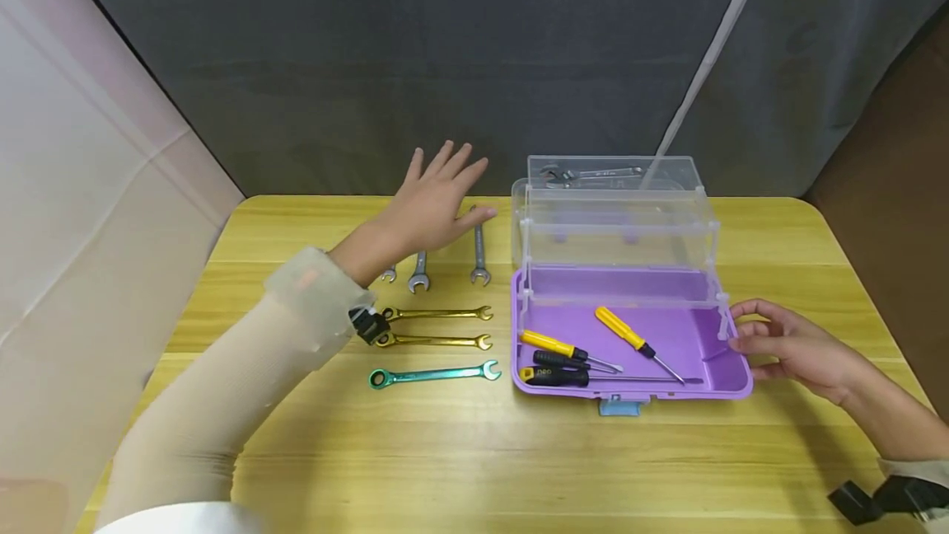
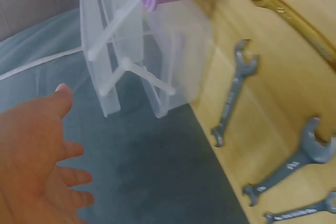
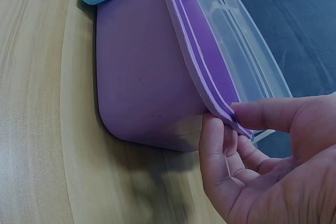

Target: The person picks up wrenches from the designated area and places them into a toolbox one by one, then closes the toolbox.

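Left sleeve (image 1: 245, 369): extends over table (image 1: 445, 452) | left hand (image 1: 433, 204): spread, empty, near silver open-end wrenches (image 1: 479, 254) | right hand (image 1: 801, 348): pinches purple toolbox (image 3: 142, 72) by rim, apparently steadying it

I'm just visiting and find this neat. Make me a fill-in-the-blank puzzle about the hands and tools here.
1. The right hand grips the rim of the ____ toolbox.
2. The left hand is holding ____.
3. The two wrenches nearest the green wrench are coloured ____.
4. The screwdriver handle farthest to the right is ____.

Missing words: purple; nothing; gold; yellow.
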Available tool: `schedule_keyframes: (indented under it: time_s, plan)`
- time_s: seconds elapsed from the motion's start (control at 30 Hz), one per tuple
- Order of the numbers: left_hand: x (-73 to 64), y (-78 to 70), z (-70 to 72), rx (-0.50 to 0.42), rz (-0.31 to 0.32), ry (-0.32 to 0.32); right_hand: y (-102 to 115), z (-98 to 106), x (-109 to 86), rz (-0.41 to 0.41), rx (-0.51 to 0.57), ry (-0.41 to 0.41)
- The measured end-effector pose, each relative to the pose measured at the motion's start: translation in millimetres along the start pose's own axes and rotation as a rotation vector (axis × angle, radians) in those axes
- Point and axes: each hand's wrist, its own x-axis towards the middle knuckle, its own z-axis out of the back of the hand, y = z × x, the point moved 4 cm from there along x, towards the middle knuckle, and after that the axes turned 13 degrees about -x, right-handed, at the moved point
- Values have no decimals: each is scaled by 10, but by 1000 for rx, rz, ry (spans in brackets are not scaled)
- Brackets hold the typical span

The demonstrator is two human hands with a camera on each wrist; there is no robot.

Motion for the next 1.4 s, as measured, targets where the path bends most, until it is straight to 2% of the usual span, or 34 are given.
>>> schedule_keyframes:
  time_s: [0.17, 0.3, 0.5, 0.73, 1.2, 1.4]
  plan:
    - [-165, 159, -74, -20, 20, -18, 5, -1, 1, -1, -9, 2]
    - [-280, 316, -138, -26, 51, -22, 2, -5, 2, 8, -3, 0]
    - [-453, 555, -222, -83, 109, -39, -2, -8, -6, 9, 0, -3]
    - [-615, 745, -314, -129, 164, -40, -3, -9, -16, 2, -10, -2]
    - [-784, 1193, -607, -200, 309, 6, -4, -20, -13, 12, -6, 1]
    - [-811, 1339, -715, -186, 310, 15, -5, -11, -10, -6, -18, -8]
